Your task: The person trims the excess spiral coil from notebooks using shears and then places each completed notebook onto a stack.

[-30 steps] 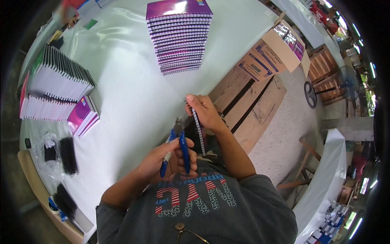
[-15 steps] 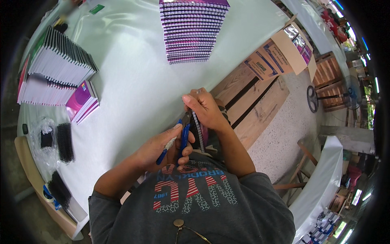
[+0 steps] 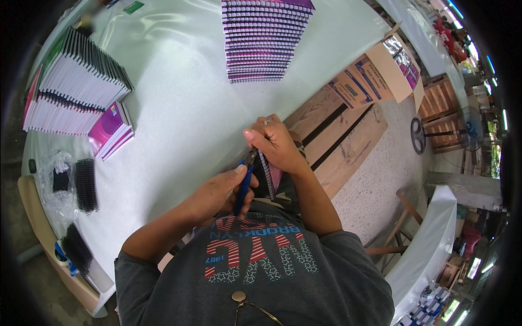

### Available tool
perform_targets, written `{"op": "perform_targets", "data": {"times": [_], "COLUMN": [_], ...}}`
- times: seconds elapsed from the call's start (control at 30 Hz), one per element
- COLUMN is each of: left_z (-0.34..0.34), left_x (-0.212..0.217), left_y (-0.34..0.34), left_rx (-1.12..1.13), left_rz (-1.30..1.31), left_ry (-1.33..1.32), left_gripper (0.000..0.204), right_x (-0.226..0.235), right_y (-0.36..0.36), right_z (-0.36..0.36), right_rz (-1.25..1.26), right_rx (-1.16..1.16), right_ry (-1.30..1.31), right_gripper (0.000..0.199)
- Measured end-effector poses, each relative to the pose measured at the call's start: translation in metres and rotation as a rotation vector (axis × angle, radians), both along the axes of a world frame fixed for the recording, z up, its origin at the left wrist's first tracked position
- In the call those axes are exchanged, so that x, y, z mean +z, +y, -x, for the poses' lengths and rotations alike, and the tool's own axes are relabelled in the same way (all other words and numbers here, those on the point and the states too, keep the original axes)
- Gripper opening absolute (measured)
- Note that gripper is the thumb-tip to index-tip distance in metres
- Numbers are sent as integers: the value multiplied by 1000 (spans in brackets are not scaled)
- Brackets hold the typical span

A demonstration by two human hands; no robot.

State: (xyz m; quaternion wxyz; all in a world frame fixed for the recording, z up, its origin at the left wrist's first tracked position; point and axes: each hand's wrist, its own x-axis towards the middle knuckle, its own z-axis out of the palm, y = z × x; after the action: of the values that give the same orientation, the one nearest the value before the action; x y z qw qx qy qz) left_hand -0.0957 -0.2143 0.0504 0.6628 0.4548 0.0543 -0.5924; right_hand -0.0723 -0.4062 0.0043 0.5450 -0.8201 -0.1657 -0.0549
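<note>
Blue-handled pliers are gripped in my left hand, fingers wrapped around the handles. Their metal jaws meet the end of the coil on a spiral-bound notebook. My right hand is closed around the notebook's top end, with the thumb near the plier tips. The notebook stands on edge close to my body, its coil toward the pliers and a bit of purple cover showing. Whether the jaws are biting on the coil wire is too small to tell.
A tall stack of spiral-bound notebooks stands at the table's far side. More notebooks are piled at the left, beside purple booklets. Black coils lie nearer. At the right, an open cardboard box rests on a wooden bench.
The plier handles, spread apart before, are now squeezed together in my left hand. My right hand keeps its hold on the notebook. The view has shifted slightly.
</note>
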Motion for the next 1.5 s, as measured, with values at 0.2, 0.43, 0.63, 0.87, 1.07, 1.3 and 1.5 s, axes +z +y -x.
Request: {"op": "perform_targets", "data": {"times": [0.2, 0.43, 0.63, 0.87, 1.07, 1.3, 1.5], "left_z": [-2, -7, -16, -34, -81, -56, -42], "left_x": [-3, 15, 8, 7, -24, -34, -47], "left_y": [4, -1, 17, 11, 72, 29, 11], "left_rx": [-15, -69, -191, -504, -404, 88, 315], "left_rz": [17, 31, -85, -690, -797, -414, -362], "left_ry": [8, 47, -91, -1775, -1623, -1493, -1382], "left_gripper": [48, 50, 48, 37, 44, 47, 34], "right_x": [4, -1, 7, -10, -9, -26, -32], "right_y": [-2, -3, 5, 8, 30, 38, 57], "right_z": [-1, 5, 8, 10, 1, 2, -4], "right_rz": [52, -188, -312, -355, -265, -305, -335], "right_rx": [12, -8, 29, -123, -173, -151, -182], "right_ry": [-27, 161, 214, 504, 391, 388, 365], "right_gripper": [38, 43, 45, 47, 61, 60, 56]}}
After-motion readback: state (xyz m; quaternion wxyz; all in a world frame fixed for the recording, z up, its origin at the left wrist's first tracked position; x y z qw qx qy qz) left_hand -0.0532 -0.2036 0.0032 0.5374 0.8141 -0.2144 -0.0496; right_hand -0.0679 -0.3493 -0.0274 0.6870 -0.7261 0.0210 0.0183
